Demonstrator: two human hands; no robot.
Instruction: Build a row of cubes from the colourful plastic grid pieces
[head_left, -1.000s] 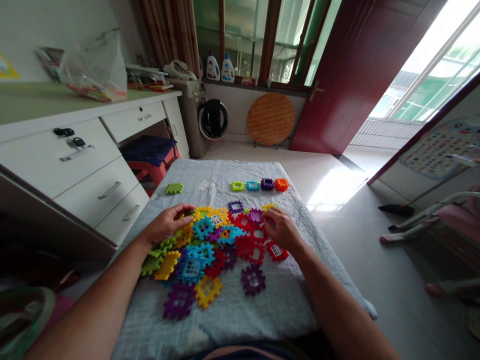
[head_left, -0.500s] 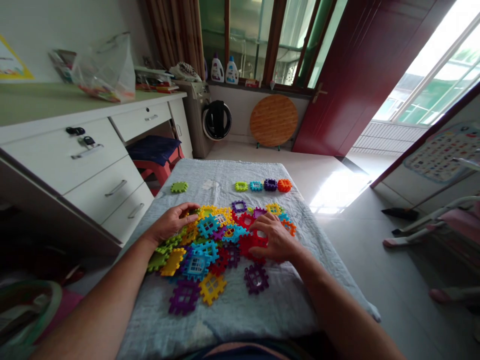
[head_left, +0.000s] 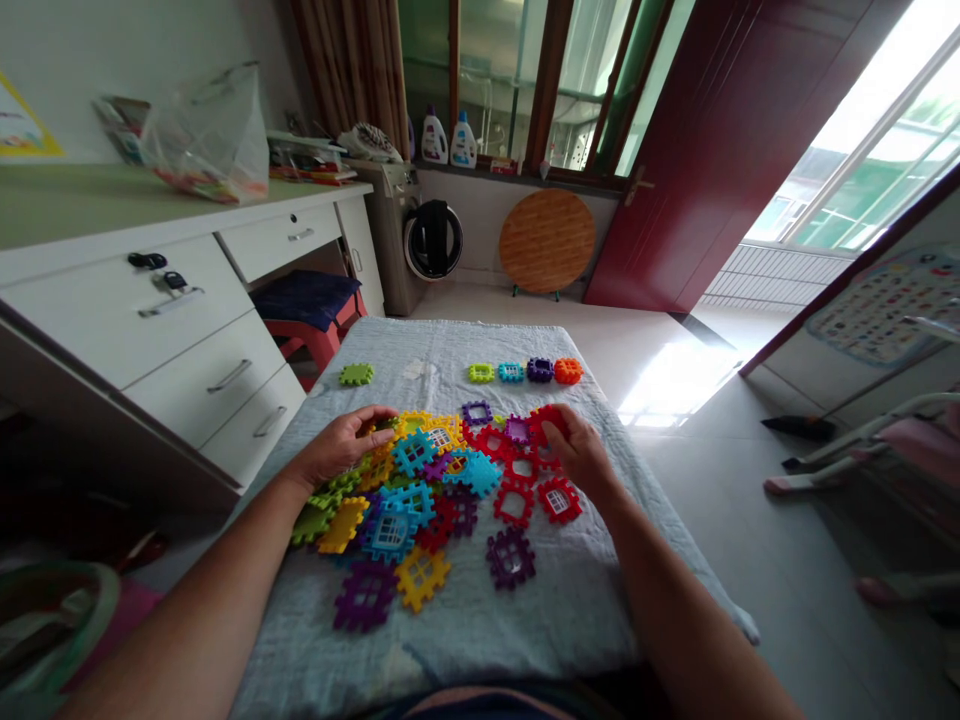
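Observation:
A pile of colourful plastic interlocking blocks with toothed edges lies on the cloth-covered table. My left hand rests at the pile's left edge beside a yellow block, thumb and fingers apart. At the right side, my right hand pinches a red block between thumb and fingers. Nearer me lie a red block with a white window insert and a red frame block. A purple block is apart from the pile, and a light blue block sits in its middle.
Along the far edge stand a lime block, a blue one, a dark purple one and an orange one in a row. A green block lies far left. White drawers flank the table.
My right hand has moved from over the red blocks to the right and slightly away, now with a red block in it. The red blocks beneath are uncovered. My left hand stays put.

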